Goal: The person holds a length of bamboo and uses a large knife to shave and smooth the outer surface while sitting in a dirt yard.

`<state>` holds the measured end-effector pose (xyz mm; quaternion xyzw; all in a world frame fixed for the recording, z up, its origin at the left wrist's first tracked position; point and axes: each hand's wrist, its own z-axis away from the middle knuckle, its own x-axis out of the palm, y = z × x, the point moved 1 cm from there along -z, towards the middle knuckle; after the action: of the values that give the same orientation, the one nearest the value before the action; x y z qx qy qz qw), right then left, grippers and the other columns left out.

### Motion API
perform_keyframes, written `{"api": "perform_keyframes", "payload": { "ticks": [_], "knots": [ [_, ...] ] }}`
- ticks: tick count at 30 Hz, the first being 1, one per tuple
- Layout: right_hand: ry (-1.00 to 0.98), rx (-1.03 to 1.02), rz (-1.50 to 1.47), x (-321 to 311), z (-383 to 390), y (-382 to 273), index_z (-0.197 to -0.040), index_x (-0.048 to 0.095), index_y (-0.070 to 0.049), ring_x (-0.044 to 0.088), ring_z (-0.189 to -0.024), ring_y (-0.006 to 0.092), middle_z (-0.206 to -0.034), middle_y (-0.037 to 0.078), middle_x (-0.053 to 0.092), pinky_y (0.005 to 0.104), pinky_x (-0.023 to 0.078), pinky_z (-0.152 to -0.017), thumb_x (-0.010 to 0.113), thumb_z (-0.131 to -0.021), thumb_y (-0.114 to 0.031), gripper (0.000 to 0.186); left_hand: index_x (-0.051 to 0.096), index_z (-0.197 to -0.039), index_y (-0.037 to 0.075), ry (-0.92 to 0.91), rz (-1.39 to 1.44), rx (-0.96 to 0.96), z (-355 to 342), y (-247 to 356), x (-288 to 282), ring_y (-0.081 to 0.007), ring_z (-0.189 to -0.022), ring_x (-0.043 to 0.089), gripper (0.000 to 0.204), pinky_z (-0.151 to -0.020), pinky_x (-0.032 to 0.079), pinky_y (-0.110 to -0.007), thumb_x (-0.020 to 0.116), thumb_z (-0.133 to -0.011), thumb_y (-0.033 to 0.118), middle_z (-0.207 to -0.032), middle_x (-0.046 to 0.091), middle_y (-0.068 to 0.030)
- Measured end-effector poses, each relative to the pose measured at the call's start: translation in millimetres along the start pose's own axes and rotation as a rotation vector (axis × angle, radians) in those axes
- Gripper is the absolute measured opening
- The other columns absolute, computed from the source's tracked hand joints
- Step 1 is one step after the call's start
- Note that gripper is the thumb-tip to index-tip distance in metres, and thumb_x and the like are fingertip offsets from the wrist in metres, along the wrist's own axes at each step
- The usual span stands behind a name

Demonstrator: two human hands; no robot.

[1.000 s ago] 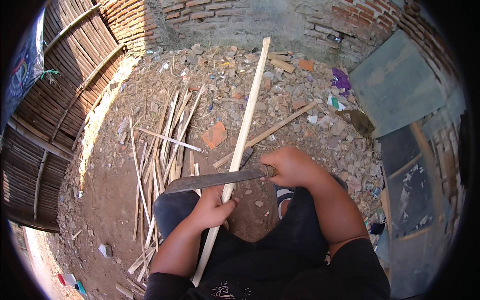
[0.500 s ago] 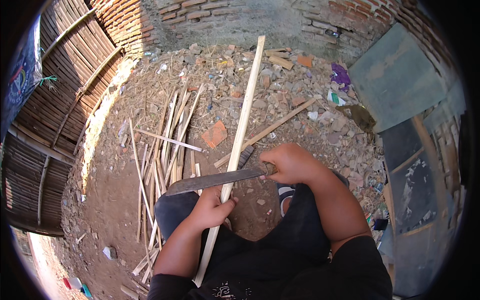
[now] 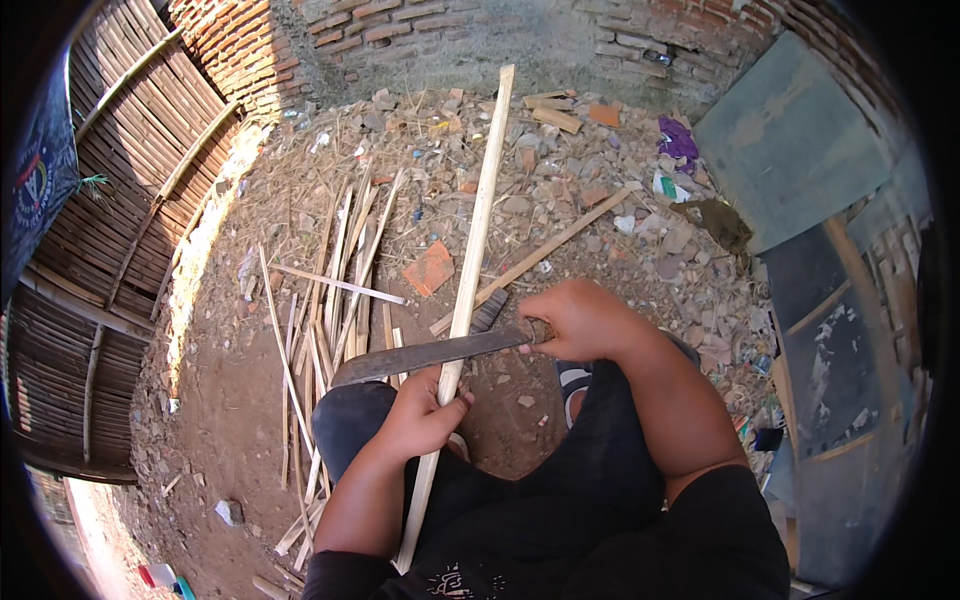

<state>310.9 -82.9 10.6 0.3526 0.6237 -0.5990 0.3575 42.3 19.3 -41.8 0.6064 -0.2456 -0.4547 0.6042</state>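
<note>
A long pale wooden strip (image 3: pixel 480 220) slants from my lap up toward the brick wall. Wrapped round its lower part is my left hand (image 3: pixel 428 412), thumb across the wood. My right hand (image 3: pixel 570 322) is closed on the handle of a machete (image 3: pixel 430 356), whose broad dark blade points left. The blade crosses over the strip just above my left hand; whether its edge bites into the wood I cannot tell. To the left, beside my knee, several split wooden strips (image 3: pixel 345 260) lie in a loose pile on the ground.
Another wooden strip (image 3: pixel 560 245) lies on the rubble to the right of the held one, near a broken orange tile (image 3: pixel 429 268). A brick wall (image 3: pixel 400 40) stands at the back. Bamboo panels (image 3: pixel 140 130) rise on the left, grey boards (image 3: pixel 790 140) on the right.
The far end of the strip has shifted slightly left, making the strip a little more upright. Both hands keep their grips, and the machete stays across the wood.
</note>
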Motion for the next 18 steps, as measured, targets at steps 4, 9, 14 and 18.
{"api": "perform_keyframes", "payload": {
  "ticks": [4, 9, 14, 18],
  "knots": [
    [0.149, 0.1, -0.008, -12.0, -1.0, 16.0, -0.104, 0.069, -0.007, 0.068, -0.086, 0.042, -0.084, 0.019, 0.069, 0.051, 0.052, -0.075, 0.082, -0.082, -0.041, 0.042, 0.059, -0.11, 0.001, 0.055, 0.015, 0.019, 2.0, 5.8, 2.3, -0.0078, -0.078, 0.054, 0.022, -0.068, 0.047, -0.027, 0.069, -0.091, 0.006, -0.086, 0.057, 0.0017],
    [0.183, 0.186, -0.037, -14.0, 0.4, 19.7, -0.107, 0.07, -0.008, 0.068, -0.088, 0.0424, -0.085, 0.02, 0.069, 0.0514, 0.053, -0.077, 0.082, -0.082, -0.042, 0.044, 0.059, -0.112, 0.001, 0.062, 0.012, -0.008, 2.3, 6.5, 0.2, -0.0075, -0.08, 0.053, 0.024, -0.069, 0.047, -0.027, 0.069, -0.091, 0.006, -0.087, 0.057, 0.0014],
    [-0.082, 0.096, -0.022, -6.5, -1.3, -9.2, -0.108, 0.069, -0.007, 0.069, -0.088, 0.0418, -0.085, 0.02, 0.069, 0.0506, 0.053, -0.077, 0.081, -0.083, -0.043, 0.046, 0.059, -0.113, 0.001, 0.061, 0.083, 0.014, 0.6, -2.9, 1.3, -0.0077, -0.08, 0.053, 0.024, -0.069, 0.047, -0.027, 0.069, -0.091, 0.006, -0.087, 0.057, 0.0011],
    [0.032, 0.106, -0.049, -12.7, -2.9, 6.1, -0.106, 0.069, -0.006, 0.068, -0.083, 0.0415, -0.082, 0.021, 0.068, 0.0495, 0.052, -0.073, 0.082, -0.083, -0.044, 0.046, 0.059, -0.113, 0.001, 0.053, 0.055, 0.034, 1.7, -6.4, 1.4, -0.0079, -0.08, 0.053, 0.025, -0.07, 0.047, -0.028, 0.069, -0.091, 0.006, -0.087, 0.057, 0.0009]
  ]
}}
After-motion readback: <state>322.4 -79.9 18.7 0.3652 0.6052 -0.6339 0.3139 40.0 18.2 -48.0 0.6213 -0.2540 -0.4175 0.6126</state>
